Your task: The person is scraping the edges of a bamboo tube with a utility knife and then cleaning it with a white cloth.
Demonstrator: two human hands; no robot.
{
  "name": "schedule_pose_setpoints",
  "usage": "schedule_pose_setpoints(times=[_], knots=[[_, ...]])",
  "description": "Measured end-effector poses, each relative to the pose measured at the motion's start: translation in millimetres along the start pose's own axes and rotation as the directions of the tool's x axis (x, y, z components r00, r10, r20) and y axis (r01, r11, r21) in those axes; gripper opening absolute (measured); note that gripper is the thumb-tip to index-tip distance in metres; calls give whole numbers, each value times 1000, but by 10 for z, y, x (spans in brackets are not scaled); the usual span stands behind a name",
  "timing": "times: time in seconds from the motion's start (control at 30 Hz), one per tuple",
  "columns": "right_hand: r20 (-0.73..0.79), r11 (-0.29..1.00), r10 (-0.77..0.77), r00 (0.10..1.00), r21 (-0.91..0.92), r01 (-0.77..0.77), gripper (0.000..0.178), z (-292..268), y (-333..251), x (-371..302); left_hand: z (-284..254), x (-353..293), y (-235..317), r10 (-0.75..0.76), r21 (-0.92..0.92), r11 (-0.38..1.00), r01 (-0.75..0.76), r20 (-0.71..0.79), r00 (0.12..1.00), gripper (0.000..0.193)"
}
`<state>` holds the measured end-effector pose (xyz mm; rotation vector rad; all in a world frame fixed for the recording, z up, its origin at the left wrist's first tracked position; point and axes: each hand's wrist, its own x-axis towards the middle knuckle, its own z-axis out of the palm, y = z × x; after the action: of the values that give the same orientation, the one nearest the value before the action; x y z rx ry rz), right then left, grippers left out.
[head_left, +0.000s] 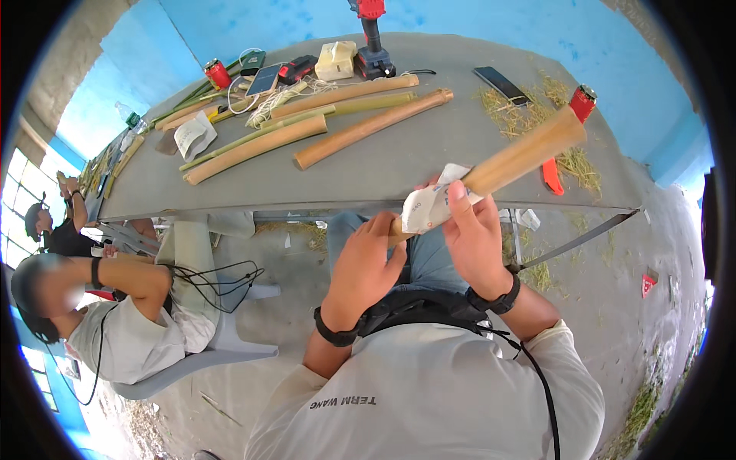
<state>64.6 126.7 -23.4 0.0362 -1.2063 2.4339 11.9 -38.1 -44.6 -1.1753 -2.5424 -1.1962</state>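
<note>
A length of bamboo point(529, 149) slants up to the right over the table's front edge, its far end slightly blurred. My left hand point(360, 264) is closed round its lower end. Further up, my right hand point(477, 234) presses a sheet of sandpaper point(425, 208), pale-backed with print, round the bamboo, thumb on top. The sheet's gritty side is hidden against the bamboo. On the table in front lie a loose bamboo pole point(374, 129) and a split bamboo piece point(257, 149), with another folded sandpaper sheet point(195, 135) at their left.
The grey table point(253, 192) carries a cordless drill point(373, 54), a phone point(501, 85), a red can point(583, 103), an orange-red tool point(552, 176) and bamboo shavings point(506, 119). A seated person point(138, 330) works at the left; a dark strap point(579, 241) runs below the table's right corner.
</note>
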Motion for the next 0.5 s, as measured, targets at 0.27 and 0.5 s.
schedule_pose_setpoints(times=[0.27, 0.5], knots=[[-46, 979, 205, 978, 10, -204, 28, -68, 111, 145, 270, -55, 56, -241, -168, 956, 241, 19, 970, 31], [-93, 995, -62, 994, -83, 54, 26, -336, -541, 604, 127, -129, -21, -321, -75, 943, 324, 50, 946, 33]])
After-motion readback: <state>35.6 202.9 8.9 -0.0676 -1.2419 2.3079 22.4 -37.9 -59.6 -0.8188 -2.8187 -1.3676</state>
